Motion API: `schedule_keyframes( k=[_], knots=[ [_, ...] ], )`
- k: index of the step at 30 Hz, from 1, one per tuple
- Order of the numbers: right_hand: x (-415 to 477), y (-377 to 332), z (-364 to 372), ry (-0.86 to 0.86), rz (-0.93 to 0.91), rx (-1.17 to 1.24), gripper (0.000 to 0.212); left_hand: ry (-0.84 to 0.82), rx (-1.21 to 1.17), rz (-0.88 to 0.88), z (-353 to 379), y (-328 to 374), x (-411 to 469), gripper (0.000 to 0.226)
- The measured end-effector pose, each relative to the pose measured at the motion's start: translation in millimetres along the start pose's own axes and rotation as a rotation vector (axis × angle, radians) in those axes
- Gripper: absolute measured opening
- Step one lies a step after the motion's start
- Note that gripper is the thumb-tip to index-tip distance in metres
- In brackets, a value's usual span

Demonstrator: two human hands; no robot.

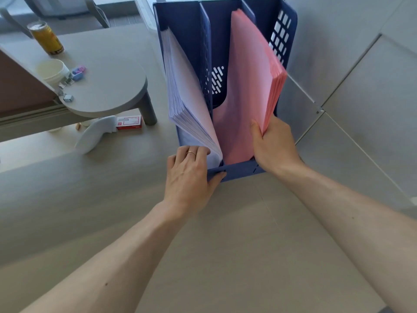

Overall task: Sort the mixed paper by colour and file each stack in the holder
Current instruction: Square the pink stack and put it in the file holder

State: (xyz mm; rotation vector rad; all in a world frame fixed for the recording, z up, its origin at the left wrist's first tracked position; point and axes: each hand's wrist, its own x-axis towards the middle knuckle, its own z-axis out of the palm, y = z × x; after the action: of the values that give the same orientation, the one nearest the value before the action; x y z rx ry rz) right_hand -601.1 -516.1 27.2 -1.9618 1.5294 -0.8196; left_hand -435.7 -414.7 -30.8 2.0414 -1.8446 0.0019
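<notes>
Paper is already in two colours inside the holder, which stands on the desk in front of the person. The white stack sits in the left compartment and leans to the left, with its lower sheets curving toward the front wall. The pink stack stands further right and tilts toward the right wall. Its foot seems to be in the middle compartment, but the paper hides the second divider low down, so I cannot say this for sure.

The left hand grips the front left corner of the holder. Its fingers are curled over the rim just beside the white stack, and the thumb presses on the front wall. The right hand pinches the near edge of the pink stack, thumb on the inner face and the other fingers behind it, narrow around the sheets.

I judge the task to be near its end. No loose sheets are visible on the desk, and both stacks are inside. What seems to remain is to seat the pink stack straight and let it go. If other colours exist, they are outside the view.

Off to the left stand a can, a cup, some clips and a small box.
</notes>
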Motion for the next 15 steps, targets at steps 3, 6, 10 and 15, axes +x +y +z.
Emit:
schedule_keyframes(
  k=[3,6,10,15],
  knots=[
    [-4,9,-2,-0.06,0.018,-0.041,0.026,0.018,0.016,0.012,2,0,1,0.047],
    [-6,11,-4,-0.09,0.055,-0.025,0.023,0.021,0.025,0.015,4,0,0,0.047],
    [-3,7,-9,-0.068,0.077,-0.022,0.03,0.013,0.037,0.025,4,-1,1,0.048],
    [-2,5,-10,-0.111,0.101,-0.067,0.035,-0.002,0.055,0.022,3,-1,0,0.048]
  ],
)
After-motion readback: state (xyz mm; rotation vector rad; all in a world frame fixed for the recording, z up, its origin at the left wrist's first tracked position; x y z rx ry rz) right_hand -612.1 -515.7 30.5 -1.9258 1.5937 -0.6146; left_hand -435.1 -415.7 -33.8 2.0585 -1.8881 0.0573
